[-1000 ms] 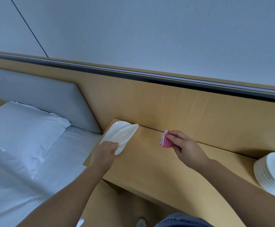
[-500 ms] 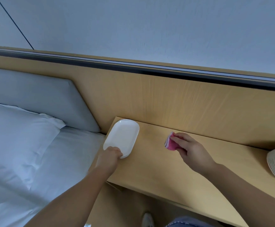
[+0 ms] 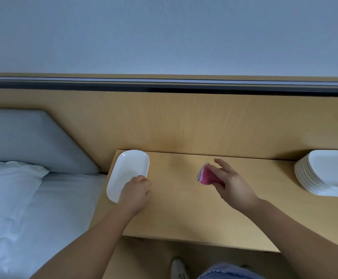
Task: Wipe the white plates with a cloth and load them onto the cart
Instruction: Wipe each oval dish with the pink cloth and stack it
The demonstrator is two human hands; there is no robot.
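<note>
Oblong white plate (image 3: 126, 174), at the tabletop's (image 3: 184, 208) far-left corner, is gripped by the curled left hand (image 3: 135, 193), pink cloth (image 3: 209, 176) pinched under the half-spread right hand (image 3: 232, 185); tipping off the left edge is risked if its rim is pressed.

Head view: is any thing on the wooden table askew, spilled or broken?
Nothing spilled or broken. The single white plate lies at a slant at the left end of the table, close to the edge by the bed, with the left hand gripping its near rim. The plate stack at the right looks even.
</note>
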